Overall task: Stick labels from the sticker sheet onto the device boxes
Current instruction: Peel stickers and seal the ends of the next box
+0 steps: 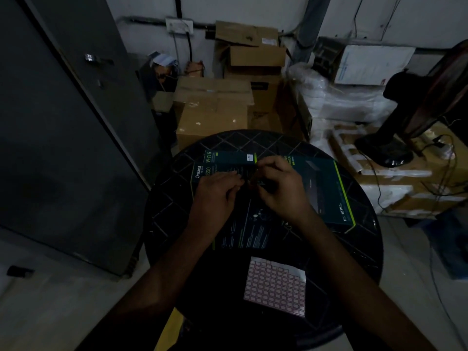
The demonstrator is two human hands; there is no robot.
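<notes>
i have a single head view, worn high, tilted forward and down over the round table [354,249]. both hands sit close, mid-frame; stacked cartons [212,107] lie beyond them, floor to their left.

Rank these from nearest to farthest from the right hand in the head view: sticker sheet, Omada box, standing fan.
From the right hand:
1. Omada box, directly under both hands.
2. sticker sheet, on the table's near side.
3. standing fan, off the table, far right.
</notes>
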